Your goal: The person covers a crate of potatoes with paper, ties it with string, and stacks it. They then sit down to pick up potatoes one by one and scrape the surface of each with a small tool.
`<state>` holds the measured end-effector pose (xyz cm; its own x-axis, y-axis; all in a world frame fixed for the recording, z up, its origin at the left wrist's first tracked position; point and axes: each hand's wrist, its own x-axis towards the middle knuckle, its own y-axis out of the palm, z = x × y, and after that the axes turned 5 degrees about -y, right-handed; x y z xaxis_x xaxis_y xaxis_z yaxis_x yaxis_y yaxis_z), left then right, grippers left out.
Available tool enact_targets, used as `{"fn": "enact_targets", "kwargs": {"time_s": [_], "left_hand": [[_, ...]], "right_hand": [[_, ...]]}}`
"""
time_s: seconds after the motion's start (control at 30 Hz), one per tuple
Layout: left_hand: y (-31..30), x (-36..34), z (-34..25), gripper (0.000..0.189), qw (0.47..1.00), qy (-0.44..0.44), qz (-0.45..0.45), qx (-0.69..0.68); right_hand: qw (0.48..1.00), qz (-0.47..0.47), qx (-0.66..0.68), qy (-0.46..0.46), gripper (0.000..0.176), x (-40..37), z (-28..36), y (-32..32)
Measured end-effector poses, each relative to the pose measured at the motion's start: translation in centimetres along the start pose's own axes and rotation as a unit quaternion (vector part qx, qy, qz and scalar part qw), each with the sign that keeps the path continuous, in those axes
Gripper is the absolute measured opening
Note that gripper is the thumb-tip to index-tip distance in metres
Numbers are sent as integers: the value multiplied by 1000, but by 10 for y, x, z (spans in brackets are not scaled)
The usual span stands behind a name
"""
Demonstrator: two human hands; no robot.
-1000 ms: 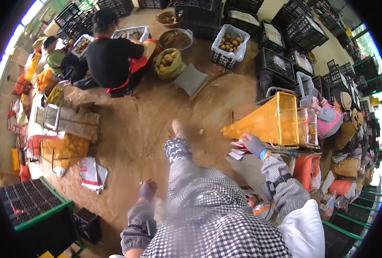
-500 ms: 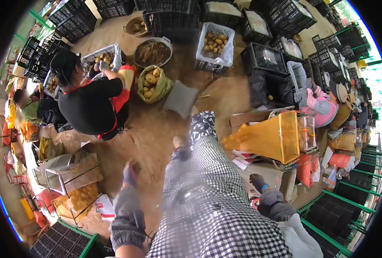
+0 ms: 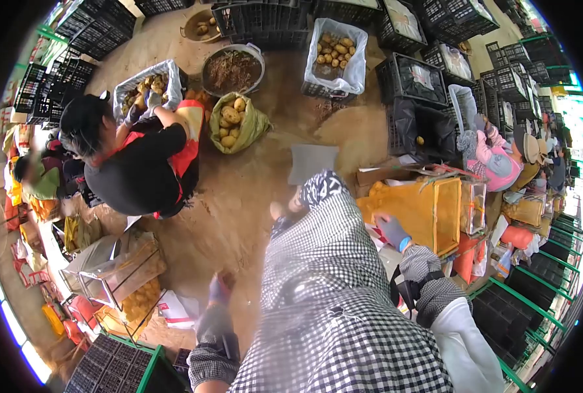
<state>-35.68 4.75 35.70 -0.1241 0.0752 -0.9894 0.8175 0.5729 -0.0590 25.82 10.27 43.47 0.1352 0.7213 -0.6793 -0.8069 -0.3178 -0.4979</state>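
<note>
My left hand (image 3: 220, 289), in a grey glove, hangs over the bare floor at the lower left. Its fingers are loosely stretched out, and nothing shows in them. On the other side, my gloved right hand (image 3: 391, 231) reaches out with its fingers extended, open. It overlaps the lower left edge of a yellow mesh bag (image 3: 429, 216) of potatoes lying on a frame. Between my hands hangs a black-and-white checked apron (image 3: 330, 288). Ahead of my feet a grey flat pad (image 3: 313, 164) lies on the floor.
A person in black (image 3: 134, 167) sits at the left, hands at a lined crate (image 3: 173, 72) of potatoes. Ahead are a green sack (image 3: 255, 124), a round tub (image 3: 262, 72) and another lined crate (image 3: 352, 75). A person in pink (image 3: 501, 167) is at the right. A rack (image 3: 98, 291) stands left.
My right hand has moved forward and left, up to the yellow mesh bag. My left hand has shifted slightly right and down in view. The view has turned a little.
</note>
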Motion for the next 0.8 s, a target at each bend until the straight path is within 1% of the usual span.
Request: {"fn": "enact_targets", "kwargs": {"time_s": [0.03, 0.13, 0.17, 0.27, 0.3, 0.37, 0.43, 0.47, 0.5, 0.53, 0.57, 0.63, 0.67, 0.7, 0.73, 0.77, 0.8], "left_hand": [[-13, 13, 16, 12, 998, -30, 44, -28], [7, -9, 27, 14, 984, -139, -103, -36], [23, -15, 21, 14, 980, -154, -126, -31], [71, 8, -2, 20, 999, -47, -25, 8], [93, 10, -18, 27, 999, -9, 6, 50], [165, 3, -52, 34, 999, 17, -5, 39], [243, -7, -79, 40, 997, 47, 35, 44], [287, -15, -89, 40, 994, 70, 56, 68], [330, -20, -96, 40, 988, 93, 78, 94], [365, -18, -105, 37, 984, 94, 107, 102], [401, -17, -111, 35, 979, 98, 141, 105], [476, -33, -123, 30, 957, 135, 170, 192], [519, -44, -134, 28, 941, 158, 186, 236], [563, -55, -144, 24, 935, 177, 153, 265], [593, -39, -162, 27, 909, 197, 179, 321], [621, -17, -179, 29, 877, 210, 204, 380], [648, 0, -194, 31, 841, 218, 229, 438]], "right_hand": [[996, -55, 44, -56, 25, 18, -1, -8], [972, -92, 187, -106, 24, 44, 27, -38], [961, -79, 259, -64, 21, 45, 39, -52], [971, -139, 152, -121, 22, 50, 11, -75], [985, -98, 122, -67, 24, 50, 0, -88], [992, -84, 90, -34, 25, 57, -11, -114], [995, -61, 77, -13, 26, 75, -37, -139], [996, -29, 85, 25, 25, 87, -29, -158], [993, 3, 95, 63, 25, 102, -3, -186], [989, 31, 104, 99, 25, 116, 13, -202], [990, 16, 111, 82, 26, 130, 19, -209], [992, -21, 117, 34, 30, 173, 36, -229], [991, -78, 97, -50, 33, 199, 40, -233], [979, -137, 76, -131, 36, 227, 40, -231], [957, -197, 54, -205, 39, 250, 47, -233], [970, -168, 73, -156, 45, 267, 55, -246], [969, -188, 90, -136, 44, 285, 49, -246]]}}
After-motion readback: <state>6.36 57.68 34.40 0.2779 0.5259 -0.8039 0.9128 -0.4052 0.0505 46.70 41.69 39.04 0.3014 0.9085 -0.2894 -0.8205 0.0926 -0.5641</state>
